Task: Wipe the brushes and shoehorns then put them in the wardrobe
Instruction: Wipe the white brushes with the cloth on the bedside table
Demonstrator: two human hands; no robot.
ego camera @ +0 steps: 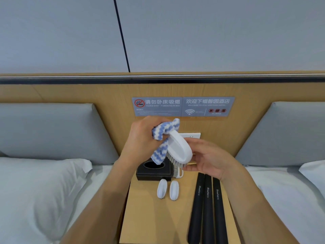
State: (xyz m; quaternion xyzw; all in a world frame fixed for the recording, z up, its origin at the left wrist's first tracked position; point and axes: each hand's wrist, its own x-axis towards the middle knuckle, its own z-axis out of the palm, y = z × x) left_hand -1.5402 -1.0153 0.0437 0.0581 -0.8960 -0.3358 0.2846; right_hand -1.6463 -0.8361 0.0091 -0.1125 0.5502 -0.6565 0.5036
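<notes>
the right hand (209, 159) is clamped on a white brush (179, 148), held in the air above the black tissue box (153, 170), while the left hand (142, 138) is closed on a blue-and-white cloth (164, 136) pressed to the brush's far end. best to work the cloth along the whole back and rim, turning the brush. two small brushes (168, 189) and three black shoehorns (207, 208) lie nearer than the box, seemingly still to be wiped.

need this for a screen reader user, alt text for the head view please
The left hand wipes a white brush, held by the right hand, with a blue-and-white striped cloth. Below, a wooden nightstand between two beds holds two small brushes and three black shoehorns.
</notes>
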